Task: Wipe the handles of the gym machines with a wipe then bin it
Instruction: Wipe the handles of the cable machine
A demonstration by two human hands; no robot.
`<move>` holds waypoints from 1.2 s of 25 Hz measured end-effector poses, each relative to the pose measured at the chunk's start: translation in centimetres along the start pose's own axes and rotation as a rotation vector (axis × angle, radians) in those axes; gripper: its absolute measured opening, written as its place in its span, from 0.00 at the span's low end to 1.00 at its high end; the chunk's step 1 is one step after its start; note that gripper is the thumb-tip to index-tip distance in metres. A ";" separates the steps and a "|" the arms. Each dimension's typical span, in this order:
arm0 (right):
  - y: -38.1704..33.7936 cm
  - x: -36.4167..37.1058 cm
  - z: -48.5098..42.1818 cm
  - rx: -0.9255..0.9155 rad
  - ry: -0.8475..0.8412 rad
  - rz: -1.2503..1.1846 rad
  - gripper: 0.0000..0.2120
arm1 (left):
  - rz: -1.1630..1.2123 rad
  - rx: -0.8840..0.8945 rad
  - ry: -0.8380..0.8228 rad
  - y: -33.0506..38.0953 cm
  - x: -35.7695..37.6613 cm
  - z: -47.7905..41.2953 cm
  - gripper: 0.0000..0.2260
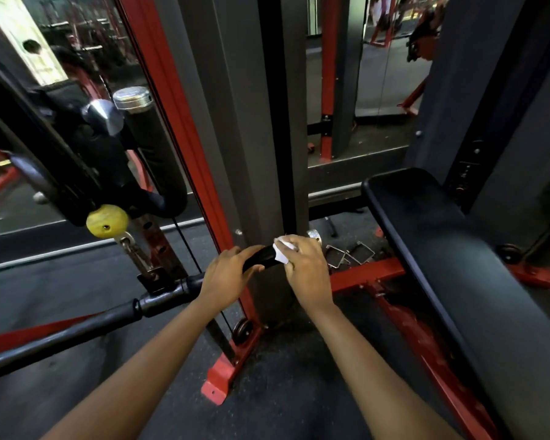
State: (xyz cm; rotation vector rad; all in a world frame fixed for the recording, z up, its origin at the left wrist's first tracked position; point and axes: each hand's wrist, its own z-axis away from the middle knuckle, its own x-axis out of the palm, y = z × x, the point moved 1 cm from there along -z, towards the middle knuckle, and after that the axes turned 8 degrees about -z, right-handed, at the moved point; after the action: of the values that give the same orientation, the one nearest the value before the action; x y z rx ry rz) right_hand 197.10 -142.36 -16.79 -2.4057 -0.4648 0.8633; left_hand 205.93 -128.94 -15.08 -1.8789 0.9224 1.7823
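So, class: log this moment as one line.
left hand: grips bar handle | right hand: holds wipe round it | binning: not yet done

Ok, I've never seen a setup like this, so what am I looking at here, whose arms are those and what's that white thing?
This is one picture, taken by a camera worn on a person's head in a gym, looking down at their own bare hands. The left hand grips a black bar handle clipped to a cable machine. The right hand holds a white wipe round the bar's end. To the right stands a black padded bench, and some metal stirrup handles lie on the floor just beyond the hands.
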 end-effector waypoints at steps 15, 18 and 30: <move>1.2 -1.1 -3.8 0.060 -0.465 0.341 0.14 | -0.129 -0.010 0.124 -1.2 1.5 0.9 0.21; 2.3 -1.7 -4.5 0.184 -0.447 0.383 0.14 | -0.171 0.000 0.144 -1.5 2.3 1.4 0.21; 4.4 -4.0 -3.7 0.379 -0.285 -0.038 0.13 | -0.245 0.034 0.132 -1.5 2.2 1.9 0.23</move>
State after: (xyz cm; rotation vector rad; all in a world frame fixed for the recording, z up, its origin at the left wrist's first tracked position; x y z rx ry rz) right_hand 197.24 -149.14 -15.02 -1.9343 -0.4083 1.1688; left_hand 205.59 -127.00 -17.67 -2.0110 0.7247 1.5063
